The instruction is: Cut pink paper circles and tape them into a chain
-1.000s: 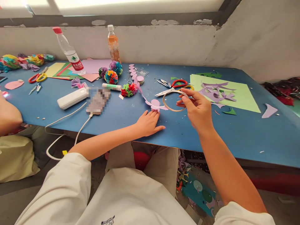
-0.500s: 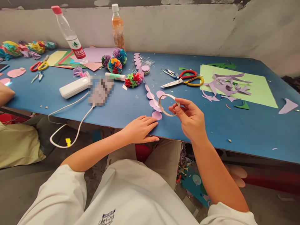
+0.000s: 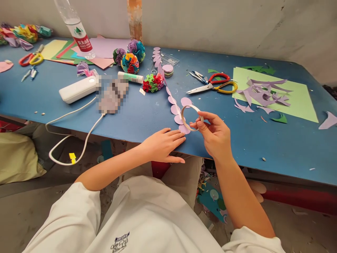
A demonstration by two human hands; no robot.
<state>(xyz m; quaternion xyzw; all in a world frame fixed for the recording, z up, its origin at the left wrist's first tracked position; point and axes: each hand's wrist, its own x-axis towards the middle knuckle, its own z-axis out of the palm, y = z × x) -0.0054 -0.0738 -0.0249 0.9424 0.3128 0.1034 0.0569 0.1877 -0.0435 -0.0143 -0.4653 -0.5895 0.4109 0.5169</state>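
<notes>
My right hand point(image 3: 214, 135) pinches a thin roll of tape point(image 3: 186, 125) between thumb and fingers, held tilted above the table. Below and behind the roll runs a chain of overlapping lavender paper circles point(image 3: 174, 110), leading away towards the back. My left hand point(image 3: 164, 144) lies flat at the table's front edge, fingers stretched out. Its fingertips are at the nearest circle point(image 3: 184, 129). One lavender circle point(image 3: 186, 102) sits just behind the roll, to the right of the chain. A short stack of round paper pieces point(image 3: 167, 69) stands farther back.
Scissors point(image 3: 210, 88) and lavender scraps on a pale green sheet point(image 3: 300, 102) lie to the right. A curled paper ball point(image 3: 152, 83), glue stick point(image 3: 130, 77) and white power bank point(image 3: 77, 90) with a looping cable are to the left. A water bottle point(image 3: 83, 42) stands farther back.
The head view has tilted down and shifted slightly, so the bottle tops are out of frame. Both hands keep nearly the same pose, the right still holding the roll of tape.
</notes>
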